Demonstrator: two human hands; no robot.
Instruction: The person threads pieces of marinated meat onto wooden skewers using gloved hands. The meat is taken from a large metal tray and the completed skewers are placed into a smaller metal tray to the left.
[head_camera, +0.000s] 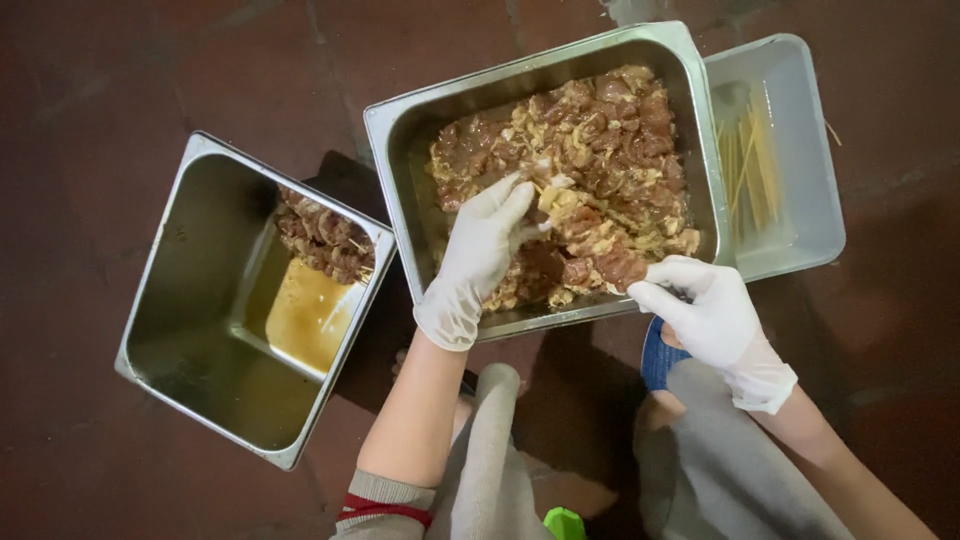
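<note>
Head view: I look straight down on a dark red floor with three containers. My left hand, in a white glove, reaches into the big steel pan at center, its fingers half closed and pinching at a piece in the marinated meat, which fills the pan's right and lower parts. My right hand, also gloved, sits at the pan's five o'clock edge, curled narrow; I cannot tell for sure what it pinches, perhaps a thin stick. At nine o'clock from the pan a second steel pan, tilted, holds finished skewers stacked in its upper corner above a pool of amber marinade. At three o'clock, touching the big pan, a white plastic tub holds bare bamboo sticks. I judge the step to be threading meat onto a stick; the next move would call for a firm pinch on one piece and a steady stick. No labels or signs show; a blue object peeks by my knee.
</note>
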